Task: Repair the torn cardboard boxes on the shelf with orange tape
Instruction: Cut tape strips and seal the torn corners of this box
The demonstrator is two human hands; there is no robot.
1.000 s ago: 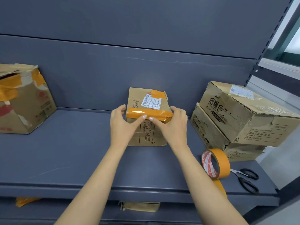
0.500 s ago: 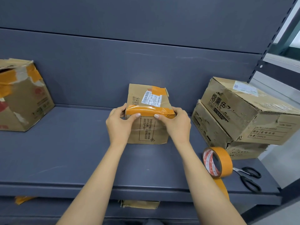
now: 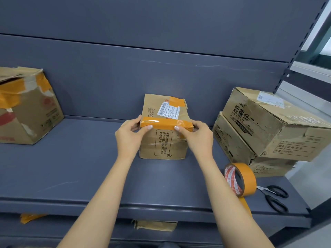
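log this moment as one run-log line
left hand + right hand: pressing orange strip | small box | tape roll: idle

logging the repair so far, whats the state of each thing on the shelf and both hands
small box: upright, orange strip along its top front edge
left hand: thumb on the strip, fingers round the box's left side
right hand: thumb on the strip, fingers round the right side
tape roll: standing on edge, tail hanging
scissors: closed, lying flat
left box: torn, partly taped
stacked boxes: torn, untaped
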